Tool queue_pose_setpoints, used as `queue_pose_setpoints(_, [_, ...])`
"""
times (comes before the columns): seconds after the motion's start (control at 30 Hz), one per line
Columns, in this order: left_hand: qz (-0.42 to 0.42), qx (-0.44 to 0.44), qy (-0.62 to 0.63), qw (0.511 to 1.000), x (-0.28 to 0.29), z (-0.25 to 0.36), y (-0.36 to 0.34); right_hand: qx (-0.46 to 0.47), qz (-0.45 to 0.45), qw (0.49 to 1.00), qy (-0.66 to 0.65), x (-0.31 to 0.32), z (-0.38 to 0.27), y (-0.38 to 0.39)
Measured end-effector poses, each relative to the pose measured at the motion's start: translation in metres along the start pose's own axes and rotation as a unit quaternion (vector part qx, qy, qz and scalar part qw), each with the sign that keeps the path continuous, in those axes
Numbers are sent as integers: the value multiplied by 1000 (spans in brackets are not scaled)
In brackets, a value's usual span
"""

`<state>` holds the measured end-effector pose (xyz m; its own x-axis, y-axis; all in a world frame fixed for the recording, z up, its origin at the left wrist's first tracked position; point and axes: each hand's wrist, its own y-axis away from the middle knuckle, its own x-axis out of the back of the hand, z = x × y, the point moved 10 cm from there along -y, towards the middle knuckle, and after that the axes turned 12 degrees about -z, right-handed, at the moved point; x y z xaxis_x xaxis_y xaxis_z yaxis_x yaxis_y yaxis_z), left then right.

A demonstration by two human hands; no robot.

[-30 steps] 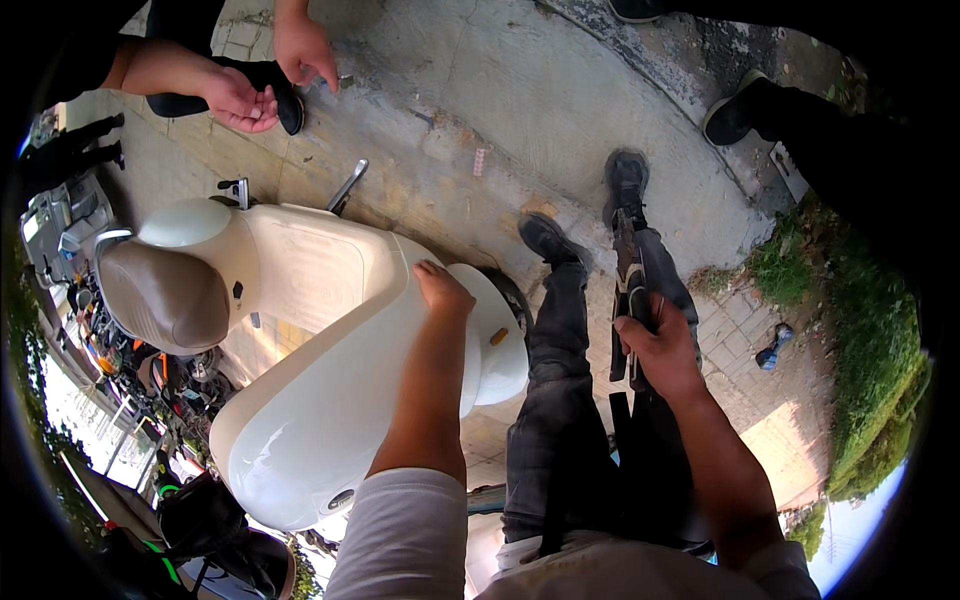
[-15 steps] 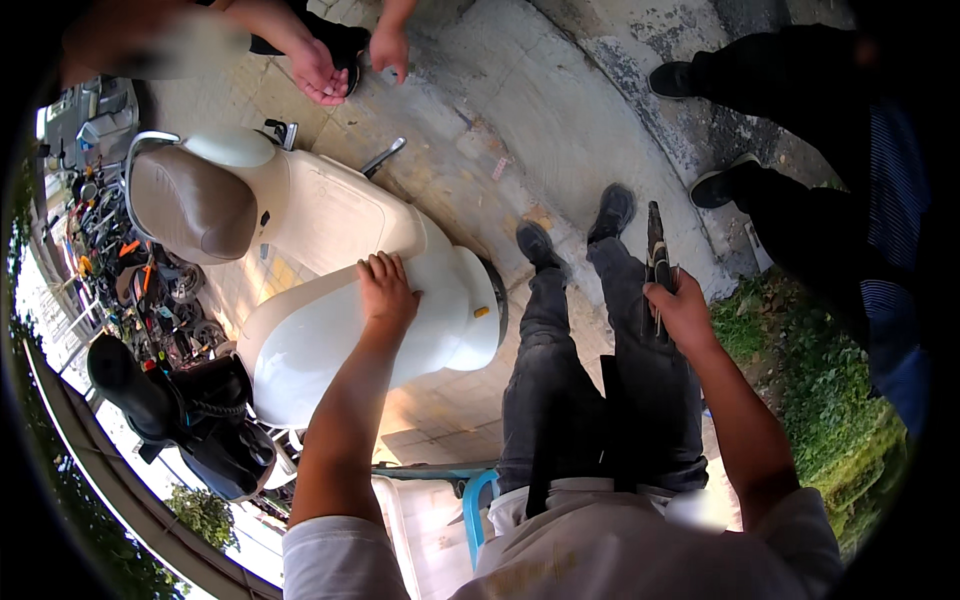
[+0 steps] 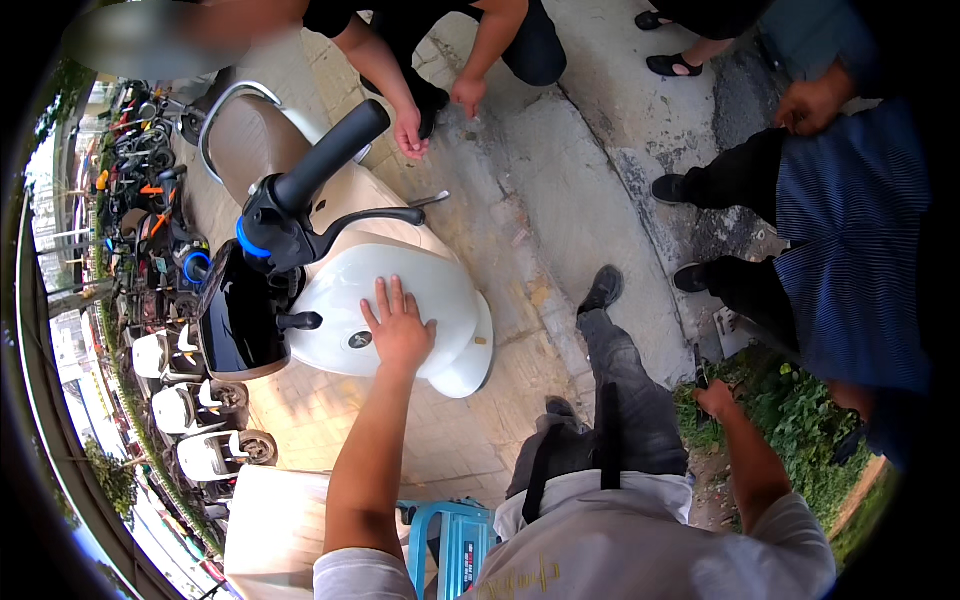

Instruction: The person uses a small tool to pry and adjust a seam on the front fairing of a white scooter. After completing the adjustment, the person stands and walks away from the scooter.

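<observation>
My left hand [image 3: 402,335] lies flat with spread fingers on the glossy white front panel [image 3: 440,285] of a scooter, beside a small round dark emblem [image 3: 360,340]. Above it rise the black handlebar grip [image 3: 330,155] and brake lever [image 3: 375,217], with a dark glossy dash [image 3: 235,320] to the left. Out to the right, away from the scooter, my right hand [image 3: 715,398] is closed round slim dark pliers [image 3: 699,362], which point away from me. Their handles are mostly hidden in the fist.
A crouching person's hands [image 3: 410,130] hang beside the scooter's far side. Another person in blue striped clothing [image 3: 860,220] stands right, near green plants [image 3: 790,420]. Close to me on the left are a blue stool-like frame [image 3: 455,540] and a pale box [image 3: 275,530]. Parked scooters [image 3: 205,455] line the left.
The view has shifted, bringing the handlebar and dash into sight. My left hand now rests by the emblem on the front panel. My right hand, still holding the pliers, has moved right and lower.
</observation>
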<state>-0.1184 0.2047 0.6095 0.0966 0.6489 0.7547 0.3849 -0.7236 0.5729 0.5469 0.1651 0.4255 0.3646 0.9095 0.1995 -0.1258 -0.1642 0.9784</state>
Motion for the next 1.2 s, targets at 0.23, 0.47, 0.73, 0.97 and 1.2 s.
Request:
queue_pose_setpoints(0.23, [-202,-153,521,815,-296,151,203,-30,58,994,-85,-108,151,54])
queue_pose_setpoints(0.47, [-163,-57,577,798,-550,105,502,-32,66,992,106,-175,141,88])
queue_pose_setpoints(0.73, [-108,477,698,523,-611,74,687,148,143,944,257,-142,-66,118])
queue_pose_setpoints(0.97, [83,308,730,604,-585,178,641,343,131,851,376,-230,-272,196])
queue_pose_setpoints(1.2, [-53,390,886,246,-635,222,640,333,58,837,431,-278,-298,193])
